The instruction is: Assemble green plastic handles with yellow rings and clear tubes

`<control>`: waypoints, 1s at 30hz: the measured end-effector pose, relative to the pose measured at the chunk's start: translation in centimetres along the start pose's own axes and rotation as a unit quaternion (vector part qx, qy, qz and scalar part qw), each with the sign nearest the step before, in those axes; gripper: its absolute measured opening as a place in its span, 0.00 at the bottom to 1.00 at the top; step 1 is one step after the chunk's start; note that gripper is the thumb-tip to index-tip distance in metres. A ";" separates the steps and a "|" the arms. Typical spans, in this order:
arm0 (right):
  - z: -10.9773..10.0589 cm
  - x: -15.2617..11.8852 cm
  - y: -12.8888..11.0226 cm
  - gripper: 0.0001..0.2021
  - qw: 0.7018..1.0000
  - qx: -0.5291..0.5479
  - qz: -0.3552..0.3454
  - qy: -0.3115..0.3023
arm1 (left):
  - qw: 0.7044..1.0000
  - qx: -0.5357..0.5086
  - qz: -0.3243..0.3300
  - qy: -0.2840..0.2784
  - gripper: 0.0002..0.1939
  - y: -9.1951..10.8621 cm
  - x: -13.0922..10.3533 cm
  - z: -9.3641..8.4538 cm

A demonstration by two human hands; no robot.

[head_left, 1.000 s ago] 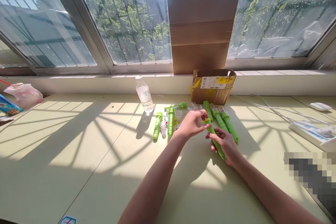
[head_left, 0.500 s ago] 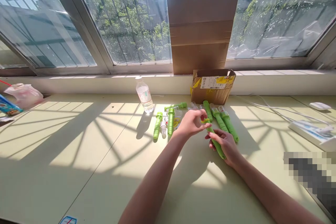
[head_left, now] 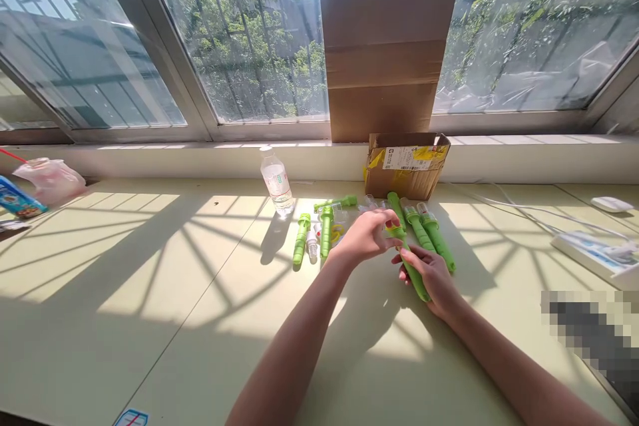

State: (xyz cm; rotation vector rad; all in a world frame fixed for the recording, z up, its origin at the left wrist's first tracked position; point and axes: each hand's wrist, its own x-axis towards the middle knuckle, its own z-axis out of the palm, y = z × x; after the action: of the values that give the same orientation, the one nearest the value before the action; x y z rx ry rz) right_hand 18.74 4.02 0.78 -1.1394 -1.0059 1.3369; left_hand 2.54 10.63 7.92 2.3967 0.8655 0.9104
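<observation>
My right hand (head_left: 433,274) is wrapped round the lower part of a ridged green plastic tube (head_left: 413,278), which it holds tilted above the table. The thumb and fingers of my left hand (head_left: 368,234) curl round the upper end of the same tube; a bit of yellow shows there, but its shape is hard to make out. Just right of it lie two more green tubes with clear tops, one of them a green tube (head_left: 439,243). Left of my hands are a short green tube (head_left: 301,239), another green tube (head_left: 326,231) and a small clear-and-white piece (head_left: 312,246).
An open cardboard box (head_left: 405,166) stands against the sill behind the tubes. A water bottle (head_left: 277,185) is upright to the left. On the right are a power strip (head_left: 594,254) and white cables. A pink bag (head_left: 56,181) and a blue packet (head_left: 18,197) lie far left.
The fingers of my left hand have shifted slightly at the tube's upper end, where red showed between them before and green shows now. My right hand keeps its hold.
</observation>
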 end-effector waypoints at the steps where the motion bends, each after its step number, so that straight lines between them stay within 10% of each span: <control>1: 0.0 0.0 0.0 0.15 1.000 -0.003 -0.002 -0.001 | 1.000 -0.012 -0.001 0.003 0.11 -0.1 0.0 -0.1; 9: 0.7 -0.1 0.6 0.16 0.989 -0.130 -0.062 -0.040 | 0.998 -0.053 -0.014 0.010 0.12 -0.5 -0.4 -1.5; 15: 1.2 -0.3 1.3 0.17 0.935 -0.296 -0.166 0.106 | 0.998 0.045 -0.040 0.031 0.11 0.6 0.1 -1.2; 30: 0.4 -0.3 0.5 0.09 0.993 -0.094 -0.063 -0.025 | 0.997 0.071 -0.039 -0.003 0.14 1.0 0.3 -0.9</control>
State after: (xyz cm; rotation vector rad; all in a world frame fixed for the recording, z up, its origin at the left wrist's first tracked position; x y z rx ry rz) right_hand 18.24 3.70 0.40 -1.1662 -1.2392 1.1947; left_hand 2.49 10.25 9.25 2.4641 1.0473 0.8361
